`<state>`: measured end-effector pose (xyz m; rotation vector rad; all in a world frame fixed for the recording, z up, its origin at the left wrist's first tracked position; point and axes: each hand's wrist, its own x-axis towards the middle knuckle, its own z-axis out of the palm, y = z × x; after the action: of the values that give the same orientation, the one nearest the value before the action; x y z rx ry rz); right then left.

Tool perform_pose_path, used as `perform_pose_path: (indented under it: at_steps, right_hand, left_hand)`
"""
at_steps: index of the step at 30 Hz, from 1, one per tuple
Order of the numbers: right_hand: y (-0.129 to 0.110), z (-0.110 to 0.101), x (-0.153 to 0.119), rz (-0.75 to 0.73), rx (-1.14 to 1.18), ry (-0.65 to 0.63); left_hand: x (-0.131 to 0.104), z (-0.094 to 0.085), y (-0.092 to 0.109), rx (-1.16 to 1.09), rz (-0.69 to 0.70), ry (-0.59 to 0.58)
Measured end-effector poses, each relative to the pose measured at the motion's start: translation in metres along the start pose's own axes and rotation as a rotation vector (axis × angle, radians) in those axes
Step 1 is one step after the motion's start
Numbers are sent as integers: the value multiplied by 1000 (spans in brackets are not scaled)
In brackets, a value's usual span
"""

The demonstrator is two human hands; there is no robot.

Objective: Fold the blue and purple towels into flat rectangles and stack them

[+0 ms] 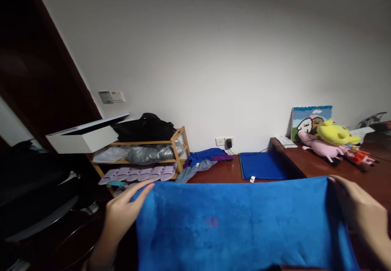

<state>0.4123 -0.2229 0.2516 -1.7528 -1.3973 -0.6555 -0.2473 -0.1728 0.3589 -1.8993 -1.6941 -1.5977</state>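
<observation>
Against a pale wall (195,59), a wooden rack (180,140) of lilac slippers (139,173) stands at left, plush toys (330,140) lie at right, and a folded blue cloth (262,165) sits flat on the brown surface (214,173) between. And up front, here's the large blue cloth (235,222), stretched wide! The left hand (125,208) pinches one upper corner between thumb and fingers; the right hand (360,210) grips the other, the top edge running nearly straight between them.

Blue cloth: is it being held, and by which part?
Yes. The left hand grips the upper left corner of the blue cloth, the right hand its upper right corner, with the edge stretched between them.
</observation>
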Motion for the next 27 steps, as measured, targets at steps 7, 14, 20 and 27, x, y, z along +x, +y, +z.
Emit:
perform_pose_path:
  at_steps: [7,14,20,27]
  right_hand:
    - [1,150,-3,-87,-3,-474]
    - [-33,258,-41,-78,-154,-548]
    - [-44,290,-138,-64,-91,-799]
    - [-24,314,-138,6,-158,-965]
  left_hand:
    - [-19,155,-123,52,-87,-473]
    - [-82,275,-157,260,30,-464]
    - [-153,310,-206,412,117,-696]
    - [-152,314,-224,536,25,-822]
